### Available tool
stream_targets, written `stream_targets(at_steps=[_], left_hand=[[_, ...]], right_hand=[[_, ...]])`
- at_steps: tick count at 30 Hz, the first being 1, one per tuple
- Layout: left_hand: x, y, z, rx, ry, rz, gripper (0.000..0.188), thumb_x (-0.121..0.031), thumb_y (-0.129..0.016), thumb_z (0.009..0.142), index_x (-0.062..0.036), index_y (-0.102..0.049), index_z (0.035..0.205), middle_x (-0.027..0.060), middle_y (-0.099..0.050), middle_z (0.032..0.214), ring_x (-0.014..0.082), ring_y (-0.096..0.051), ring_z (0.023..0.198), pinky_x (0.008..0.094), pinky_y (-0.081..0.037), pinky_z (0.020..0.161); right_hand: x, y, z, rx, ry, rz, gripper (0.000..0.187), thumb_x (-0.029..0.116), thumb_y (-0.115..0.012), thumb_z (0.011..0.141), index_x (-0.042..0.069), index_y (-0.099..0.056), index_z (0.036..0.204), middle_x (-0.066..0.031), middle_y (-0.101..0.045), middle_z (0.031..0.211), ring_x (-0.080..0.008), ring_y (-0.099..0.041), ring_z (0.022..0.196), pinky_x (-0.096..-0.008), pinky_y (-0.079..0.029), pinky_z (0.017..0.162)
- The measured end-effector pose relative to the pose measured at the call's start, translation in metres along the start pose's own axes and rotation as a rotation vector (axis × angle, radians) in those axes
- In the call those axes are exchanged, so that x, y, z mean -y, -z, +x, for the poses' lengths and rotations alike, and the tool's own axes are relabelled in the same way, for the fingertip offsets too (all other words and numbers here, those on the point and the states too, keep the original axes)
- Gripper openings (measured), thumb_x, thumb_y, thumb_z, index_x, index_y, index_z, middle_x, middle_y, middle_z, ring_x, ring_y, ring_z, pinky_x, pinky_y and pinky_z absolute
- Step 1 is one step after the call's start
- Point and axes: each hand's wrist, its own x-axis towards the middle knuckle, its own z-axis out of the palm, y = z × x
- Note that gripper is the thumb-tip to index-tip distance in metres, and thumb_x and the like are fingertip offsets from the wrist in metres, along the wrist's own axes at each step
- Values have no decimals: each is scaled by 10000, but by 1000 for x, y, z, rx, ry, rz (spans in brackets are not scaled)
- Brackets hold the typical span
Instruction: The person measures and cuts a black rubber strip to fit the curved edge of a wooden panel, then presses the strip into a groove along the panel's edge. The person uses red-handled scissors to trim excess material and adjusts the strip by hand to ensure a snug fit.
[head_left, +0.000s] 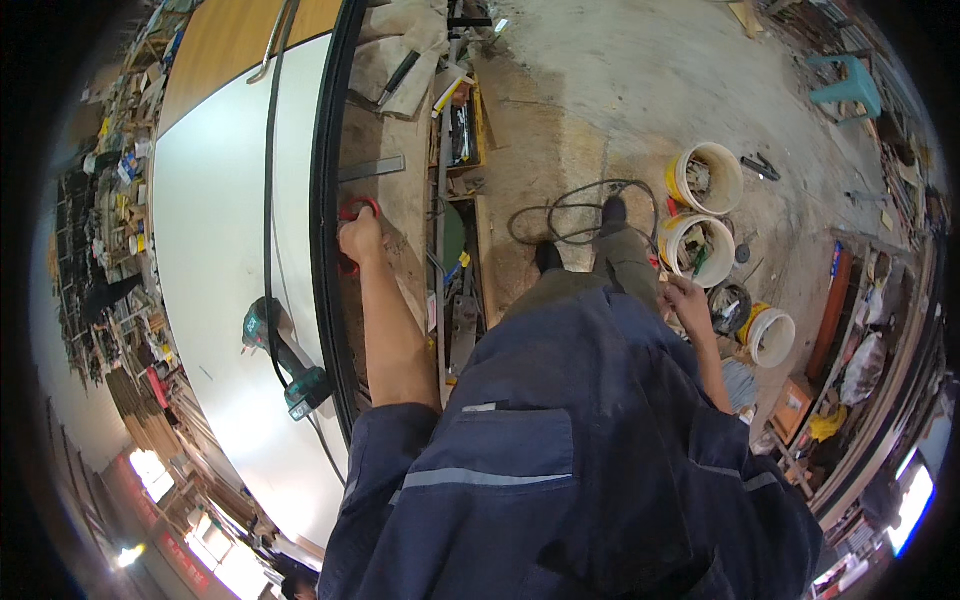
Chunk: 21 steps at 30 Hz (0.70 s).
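Note:
My left hand is closed around a red tool beside the black edge of a large white panel. The fingers cover most of that tool, so its kind is unclear; red parts show on both sides of the hand. On the panel lies a green and black cordless drill, with a black cable running past it. My right hand hangs at my side, near the buckets. Its fingers are curled, and whatever may be in them is hidden.
White buckets holding scraps stand on the concrete floor at the right, one behind another. A black cord loops around my feet. Left of my legs is a bench with a metal strip and a tool tray. A teal stool stands far right.

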Motion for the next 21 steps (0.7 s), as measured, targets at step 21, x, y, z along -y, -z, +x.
stream_targets(at_steps=[21], left_hand=[[-296,-21,-242,732,-11,-867,217,-171,-499,1037,27,-511,1125,125,-658,802,152,-586,554,269,-478,522]], right_hand=[[495,-64,203,880,698,-136,396,175,-626,1005,0,-589,1358,-81,-624,1292,-178,-588,1213,-350,-488,1016]])
